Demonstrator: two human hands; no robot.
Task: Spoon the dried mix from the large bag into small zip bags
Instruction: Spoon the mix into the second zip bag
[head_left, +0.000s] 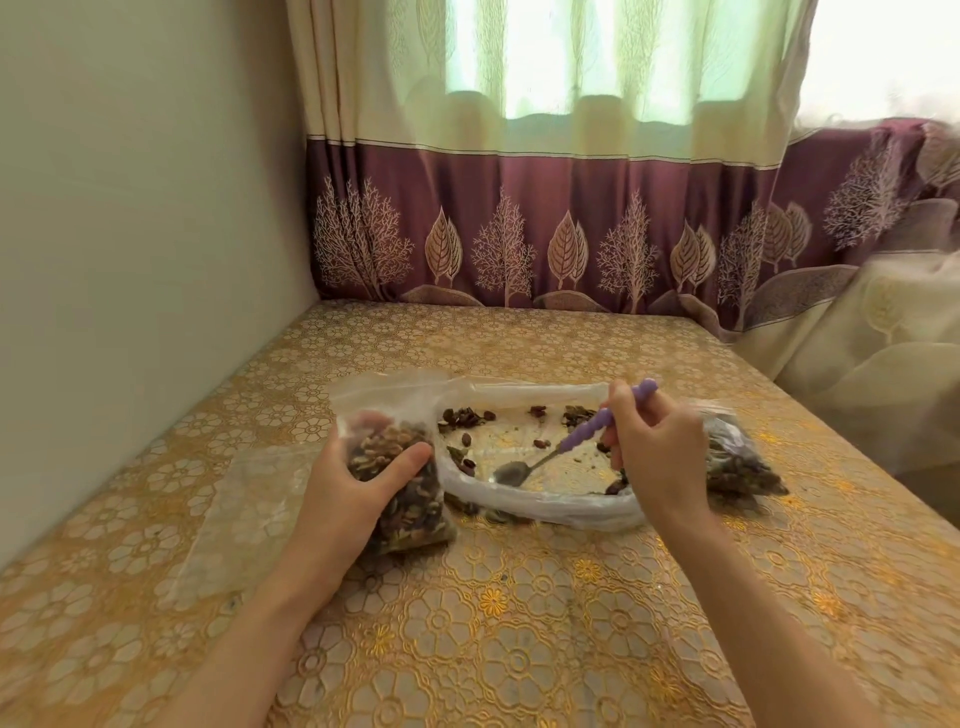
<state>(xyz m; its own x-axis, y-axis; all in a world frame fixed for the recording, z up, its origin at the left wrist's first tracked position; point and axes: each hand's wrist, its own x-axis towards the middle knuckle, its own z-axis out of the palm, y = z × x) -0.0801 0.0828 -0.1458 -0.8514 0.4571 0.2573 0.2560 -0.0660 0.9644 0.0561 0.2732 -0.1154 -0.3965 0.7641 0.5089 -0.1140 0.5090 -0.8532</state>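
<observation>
The large clear bag lies open and nearly flat on the table, with only scattered bits of dried mix left inside. My left hand grips a small zip bag stuffed with dried mix, just left of the large bag. My right hand holds a spoon with a purple handle. Its metal bowl rests inside the large bag and looks empty. Another filled small bag lies behind my right hand, partly hidden.
An empty clear zip bag lies flat at the left of the gold floral tablecloth. A cream wall stands at the left, and a purple-and-cream curtain hangs along the table's far edge.
</observation>
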